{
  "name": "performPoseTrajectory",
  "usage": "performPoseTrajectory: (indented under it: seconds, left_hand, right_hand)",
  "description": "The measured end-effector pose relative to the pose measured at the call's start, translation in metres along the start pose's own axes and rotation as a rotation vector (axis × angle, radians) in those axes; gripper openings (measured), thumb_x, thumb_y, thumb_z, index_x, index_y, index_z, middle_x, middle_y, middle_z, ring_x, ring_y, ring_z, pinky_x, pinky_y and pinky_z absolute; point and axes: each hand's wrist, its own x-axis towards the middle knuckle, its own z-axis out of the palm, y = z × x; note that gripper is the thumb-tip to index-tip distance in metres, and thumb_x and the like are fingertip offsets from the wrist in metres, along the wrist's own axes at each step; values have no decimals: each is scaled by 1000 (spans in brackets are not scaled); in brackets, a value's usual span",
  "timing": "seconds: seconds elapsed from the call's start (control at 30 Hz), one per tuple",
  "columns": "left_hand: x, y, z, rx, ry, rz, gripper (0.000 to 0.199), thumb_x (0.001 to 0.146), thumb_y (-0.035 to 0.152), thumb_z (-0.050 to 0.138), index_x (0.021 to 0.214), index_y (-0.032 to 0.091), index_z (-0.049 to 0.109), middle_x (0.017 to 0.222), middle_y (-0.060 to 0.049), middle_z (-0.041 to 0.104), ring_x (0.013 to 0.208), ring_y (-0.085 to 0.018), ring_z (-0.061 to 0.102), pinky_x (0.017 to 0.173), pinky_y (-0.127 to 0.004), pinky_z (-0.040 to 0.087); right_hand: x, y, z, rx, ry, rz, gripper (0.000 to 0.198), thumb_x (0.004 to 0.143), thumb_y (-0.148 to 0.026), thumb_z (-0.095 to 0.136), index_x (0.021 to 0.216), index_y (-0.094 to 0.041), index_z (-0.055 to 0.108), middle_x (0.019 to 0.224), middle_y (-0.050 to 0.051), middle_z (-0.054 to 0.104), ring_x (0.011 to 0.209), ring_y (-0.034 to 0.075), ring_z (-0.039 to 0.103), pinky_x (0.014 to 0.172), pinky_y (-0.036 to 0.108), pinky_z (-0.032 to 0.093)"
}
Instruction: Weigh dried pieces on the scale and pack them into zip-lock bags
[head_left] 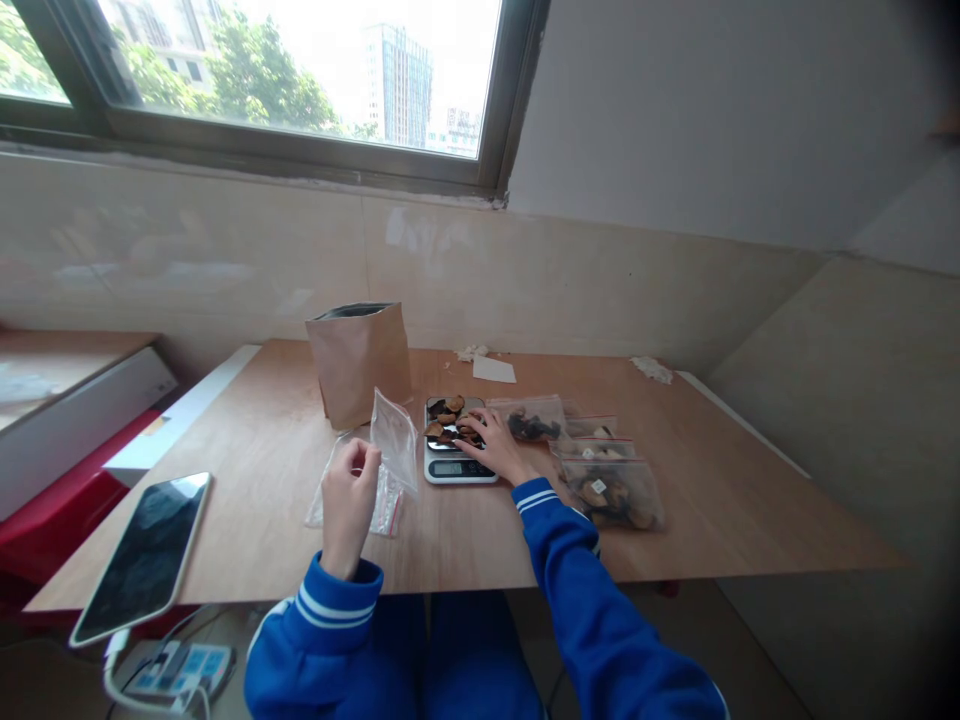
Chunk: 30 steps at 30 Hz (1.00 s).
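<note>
Dried brown slices are sitting piled on the small scale at frame centre. Right hand is resting on the pile, fingers curled over the pieces; can't tell if it's actually gripping any. Left hand, lower left of centre, is pinching an empty clear zip bag upright by its edge. Spare bags are lying under it, filled bags at right, brown paper pouch behind. Risk: loose slices sliding off the crowded pan, or the floppy bag folding shut.
</note>
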Motion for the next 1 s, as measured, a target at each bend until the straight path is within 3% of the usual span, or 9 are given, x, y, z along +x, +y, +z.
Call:
performPoseTrajectory:
  seconds: [0.23, 0.5, 0.6, 0.7, 0.77, 0.87, 0.93, 1.0]
  left_hand:
    - [5, -4, 10, 22, 11, 45, 25, 82, 40, 47, 66, 21, 50, 67, 1, 53, 69, -17, 52, 66, -28, 38]
    - [8, -5, 22, 17, -28, 83, 25, 83, 39, 47, 66, 21, 51, 72, -1, 54, 73, -18, 53, 68, -29, 41]
    - [6, -7, 26, 24, -49, 85, 26, 84, 39, 46, 66, 21, 49, 71, -1, 53, 72, -18, 52, 68, -30, 41]
    - [4, -8, 30, 38, -67, 90, 25, 85, 38, 45, 67, 21, 49, 72, -1, 54, 73, -19, 52, 69, -31, 40]
    - [3, -8, 33, 37, -88, 100, 25, 86, 38, 46, 68, 21, 49, 73, -1, 54, 73, -19, 52, 70, -31, 40]
    - [1, -5, 38, 46, -96, 123, 25, 86, 38, 45, 67, 21, 48, 72, -1, 53, 73, -19, 52, 70, -32, 40]
    - [-2, -3, 40, 60, -79, 143, 25, 85, 38, 46, 67, 21, 48, 72, -1, 53, 73, -19, 51, 71, -32, 40]
    - [-4, 0, 41, 52, -58, 143, 24, 85, 38, 46, 68, 21, 49, 72, -1, 53, 72, -19, 51, 70, -32, 40]
  right_hand:
    - [-1, 4, 6, 67, 106, -8, 26, 90, -42, 56, 103, -22, 66, 111, 9, 57, 102, 23, 59, 89, 34, 49]
    - [14, 0, -1, 439, 288, 103, 28, 90, -44, 52, 97, -20, 65, 97, 7, 63, 90, 21, 59, 83, 34, 47]
    - [22, -10, -8, 546, 416, 193, 33, 87, -49, 54, 93, -19, 66, 92, 7, 64, 85, 20, 58, 79, 32, 46]
    - [30, -34, -24, 828, 531, 349, 39, 85, -56, 54, 90, -19, 65, 92, 6, 66, 77, 17, 56, 70, 29, 45]
    - [34, -58, -38, 1152, 494, 452, 42, 85, -60, 52, 91, -20, 65, 93, 6, 67, 66, 13, 52, 60, 25, 43]
    - [37, -94, -58, 1589, 177, 544, 47, 82, -63, 55, 95, -19, 66, 87, 5, 69, 53, 9, 44, 48, 21, 36]
    - [36, -113, -63, 1664, -21, 559, 48, 79, -63, 59, 96, -18, 68, 81, 5, 68, 51, 8, 42, 46, 21, 34]
    - [36, -122, -59, 1587, -72, 549, 50, 78, -62, 62, 95, -16, 69, 80, 5, 68, 55, 9, 47, 49, 22, 37]
